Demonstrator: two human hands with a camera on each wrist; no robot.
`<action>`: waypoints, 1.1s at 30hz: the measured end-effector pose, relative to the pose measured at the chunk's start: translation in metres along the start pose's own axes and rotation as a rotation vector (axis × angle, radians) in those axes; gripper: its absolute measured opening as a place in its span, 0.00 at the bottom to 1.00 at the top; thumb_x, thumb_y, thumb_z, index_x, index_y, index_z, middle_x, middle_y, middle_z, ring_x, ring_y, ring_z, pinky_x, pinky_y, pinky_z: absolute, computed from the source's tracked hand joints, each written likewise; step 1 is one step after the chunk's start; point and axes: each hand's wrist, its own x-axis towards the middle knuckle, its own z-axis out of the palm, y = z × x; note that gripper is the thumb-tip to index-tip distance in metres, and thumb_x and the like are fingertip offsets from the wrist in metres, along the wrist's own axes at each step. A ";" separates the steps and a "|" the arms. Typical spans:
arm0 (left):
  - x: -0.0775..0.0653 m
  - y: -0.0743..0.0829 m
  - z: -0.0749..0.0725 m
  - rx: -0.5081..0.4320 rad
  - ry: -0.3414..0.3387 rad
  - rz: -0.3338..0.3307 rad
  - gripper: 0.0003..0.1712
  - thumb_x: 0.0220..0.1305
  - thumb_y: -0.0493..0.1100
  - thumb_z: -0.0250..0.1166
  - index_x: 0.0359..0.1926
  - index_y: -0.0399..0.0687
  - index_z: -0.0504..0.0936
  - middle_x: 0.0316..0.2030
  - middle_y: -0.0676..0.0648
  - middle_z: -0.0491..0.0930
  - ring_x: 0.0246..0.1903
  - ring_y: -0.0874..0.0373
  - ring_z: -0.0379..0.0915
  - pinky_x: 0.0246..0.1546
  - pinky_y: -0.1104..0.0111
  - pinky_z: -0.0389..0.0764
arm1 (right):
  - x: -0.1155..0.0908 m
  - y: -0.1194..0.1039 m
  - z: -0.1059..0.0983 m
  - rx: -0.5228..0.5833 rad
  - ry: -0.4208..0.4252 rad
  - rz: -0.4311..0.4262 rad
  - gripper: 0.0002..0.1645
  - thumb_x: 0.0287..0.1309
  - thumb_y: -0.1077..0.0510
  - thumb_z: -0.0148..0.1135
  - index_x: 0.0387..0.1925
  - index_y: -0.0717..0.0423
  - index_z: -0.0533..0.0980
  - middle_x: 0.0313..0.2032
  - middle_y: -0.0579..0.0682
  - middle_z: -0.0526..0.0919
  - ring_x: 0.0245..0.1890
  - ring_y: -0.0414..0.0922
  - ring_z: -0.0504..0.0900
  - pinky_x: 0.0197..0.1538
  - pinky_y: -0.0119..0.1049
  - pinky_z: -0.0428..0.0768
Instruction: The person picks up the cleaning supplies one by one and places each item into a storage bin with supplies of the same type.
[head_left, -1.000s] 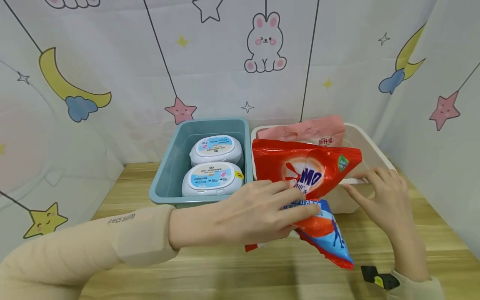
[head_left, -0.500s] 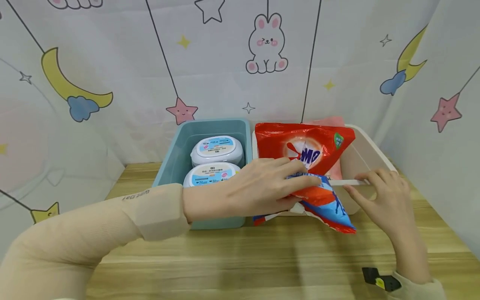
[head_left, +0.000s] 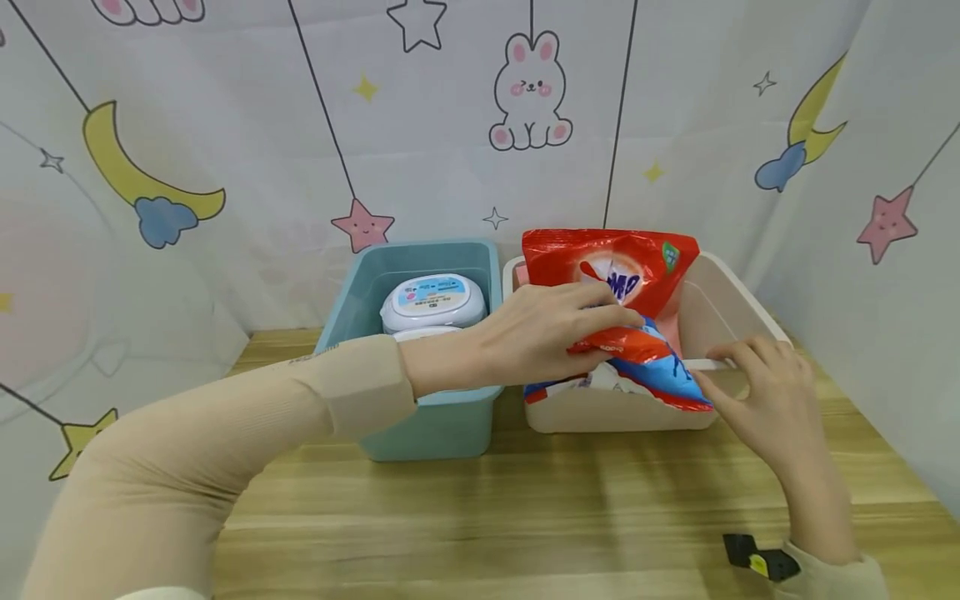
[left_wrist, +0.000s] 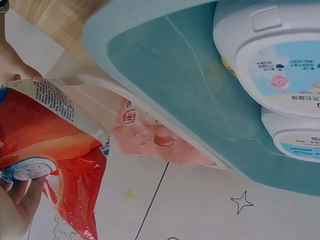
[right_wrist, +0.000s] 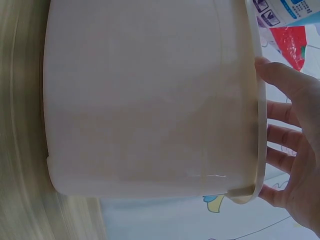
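Observation:
In the head view my left hand (head_left: pixel 551 337) grips a red and blue bag of laundry detergent (head_left: pixel 611 267) by its middle. The bag hangs tilted above the front rim of a cream plastic bin (head_left: pixel 622 412), with its lower end in front of the bin wall. The left wrist view shows the curled fingers (left_wrist: pixel 30 197) against the bag's printed side. My right hand (head_left: pixel 776 408) holds the bin's front rim near the right corner; in the right wrist view the thumb (right_wrist: pixel 280 75) is on one side and the fingers on the other. A pink pouch (left_wrist: pixel 150 137) stands inside the bin.
A teal bin (head_left: pixel 427 437) stands left of the cream one and holds white lidded tubs (head_left: pixel 432 302). Both are on a wooden table (head_left: pixel 480 533), before a patterned curtain (head_left: pixel 420 142). A black and yellow piece (head_left: pixel 761 560) sits at the right cuff.
My left hand has carried the detergent bag upward and away from me, from in front of the cream bin to over its rim. The right hand has stayed on the rim.

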 end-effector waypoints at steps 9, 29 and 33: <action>0.015 -0.009 0.007 -0.103 -0.046 -0.098 0.22 0.62 0.47 0.64 0.57 0.53 0.78 0.44 0.50 0.80 0.42 0.62 0.75 0.44 0.77 0.77 | -0.002 -0.001 -0.002 -0.008 -0.055 0.034 0.21 0.38 0.64 0.75 0.38 0.60 0.77 0.38 0.59 0.77 0.46 0.61 0.69 0.49 0.64 0.64; 0.040 -0.039 0.018 -0.209 -0.147 -0.312 0.24 0.61 0.49 0.65 0.60 0.57 0.77 0.59 0.50 0.76 0.57 0.58 0.71 0.52 0.69 0.78 | 0.001 0.000 -0.002 0.028 -0.010 0.006 0.20 0.40 0.58 0.76 0.37 0.57 0.78 0.35 0.57 0.78 0.45 0.60 0.72 0.52 0.64 0.63; 0.044 -0.044 0.022 -0.202 -0.161 -0.318 0.24 0.62 0.48 0.65 0.59 0.58 0.77 0.59 0.51 0.76 0.58 0.58 0.70 0.51 0.69 0.78 | 0.001 0.001 -0.002 0.020 -0.003 -0.001 0.19 0.39 0.58 0.76 0.36 0.56 0.79 0.34 0.56 0.78 0.43 0.59 0.72 0.50 0.63 0.64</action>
